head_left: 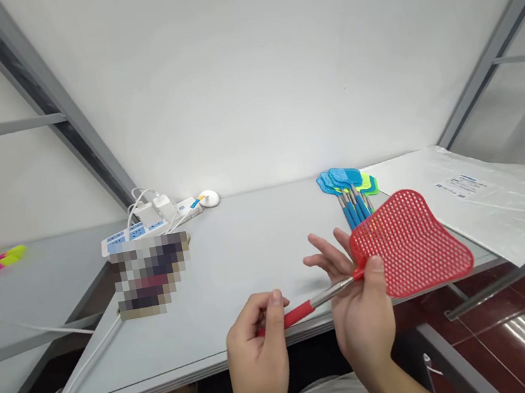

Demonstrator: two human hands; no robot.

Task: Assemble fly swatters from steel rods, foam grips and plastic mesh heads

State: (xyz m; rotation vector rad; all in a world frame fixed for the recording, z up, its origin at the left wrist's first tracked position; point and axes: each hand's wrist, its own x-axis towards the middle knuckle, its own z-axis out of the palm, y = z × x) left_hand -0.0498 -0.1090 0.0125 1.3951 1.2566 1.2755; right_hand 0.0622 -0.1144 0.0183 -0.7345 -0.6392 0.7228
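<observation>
A red fly swatter (410, 245) with a perforated head and a metal shaft is held across both hands above the table's front edge. My left hand (259, 332) is closed round its red grip, thumb on top. At the neck, my right hand (364, 311) pinches the swatter with its thumb against the base of the head; its other fingers are spread behind the shaft. Beyond the right hand, several blue fly swatters (345, 176) lie bunched on the table, with a yellow-green swatter (368, 182) among them.
A white plastic bag (511, 196) lies on the table's right side. To the left are a power strip (118, 242) with chargers, a white round object (209, 198), a pixelated object (155, 276) and a white cable (79, 364). Metal frame posts (500, 46) flank the table.
</observation>
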